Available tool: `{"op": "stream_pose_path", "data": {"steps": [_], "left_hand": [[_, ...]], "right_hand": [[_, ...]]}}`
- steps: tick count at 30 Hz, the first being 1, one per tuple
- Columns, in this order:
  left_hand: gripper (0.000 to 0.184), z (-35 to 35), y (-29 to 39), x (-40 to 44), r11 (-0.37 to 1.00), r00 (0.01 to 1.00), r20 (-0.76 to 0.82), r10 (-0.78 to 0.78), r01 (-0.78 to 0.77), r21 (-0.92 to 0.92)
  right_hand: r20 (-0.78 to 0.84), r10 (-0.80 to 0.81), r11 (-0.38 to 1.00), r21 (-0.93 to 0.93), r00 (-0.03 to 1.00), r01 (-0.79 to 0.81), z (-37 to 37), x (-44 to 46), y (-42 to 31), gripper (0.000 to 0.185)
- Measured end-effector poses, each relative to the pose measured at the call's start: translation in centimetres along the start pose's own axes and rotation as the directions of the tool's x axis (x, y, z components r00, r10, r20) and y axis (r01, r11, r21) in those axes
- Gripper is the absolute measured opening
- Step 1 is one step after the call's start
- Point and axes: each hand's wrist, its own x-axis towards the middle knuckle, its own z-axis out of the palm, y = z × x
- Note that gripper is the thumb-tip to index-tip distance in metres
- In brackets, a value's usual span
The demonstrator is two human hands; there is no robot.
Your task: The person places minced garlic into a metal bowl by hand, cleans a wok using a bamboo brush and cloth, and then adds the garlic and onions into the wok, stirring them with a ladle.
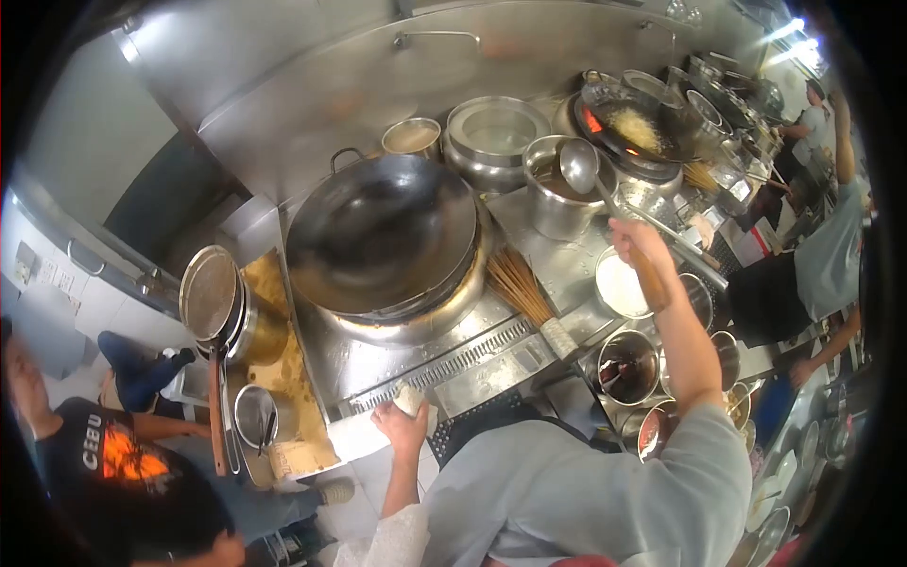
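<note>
My right hand (642,248) is wrapped round the wooden-ended handle of a metal ladle (579,167). The ladle's bowl is tilted over the rim of a steel pot (557,222) of brown liquid. Lower down, near the stove's front edge, my left hand (402,427) grips a whitish folded cloth (409,399). A large dark wok (378,236) sits on the burner beyond that hand, its inside bare and shiny. Between the wok and the containers lies a bamboo wok brush (520,283).
Several steel containers, one with white contents (624,282), stand below my right arm. Behind are a wide pot (496,132) and another wok (642,128) with food near flames. Strainers (210,288) rest on a pot at left. One person (123,472) is at left, others at right.
</note>
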Motion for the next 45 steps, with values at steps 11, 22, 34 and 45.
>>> {"op": "stream_pose_path", "data": {"steps": [11,22,34,45], "left_hand": [[0.088,-4.9,2.3,1.9,0.99,0.988,0.07,0.137,-0.138,0.003],[0.01,-9.5,14.8,12.6,0.718,0.808,-0.205,0.552,-0.586,-0.375],[0.02,-5.8,14.0,15.1,0.835,0.833,-0.086,0.546,-0.55,-0.031],[0.014,-6.3,12.4,15.1,0.798,0.808,-0.26,0.529,-0.578,-0.173]], "right_hand": [[0.285,0.048,0.585,0.769,0.957,-0.258,-2.1,0.5,0.3,0.018],[0.318,-0.06,0.54,0.807,0.946,-0.237,-2.2,-1.8,0.0,0.019],[0.484,-0.177,0.291,0.857,0.857,-0.425,-4.6,-0.4,2.0,0.04],[0.555,-0.192,0.341,0.811,0.809,-0.475,0.1,-5.2,0.6,0.04]]}}
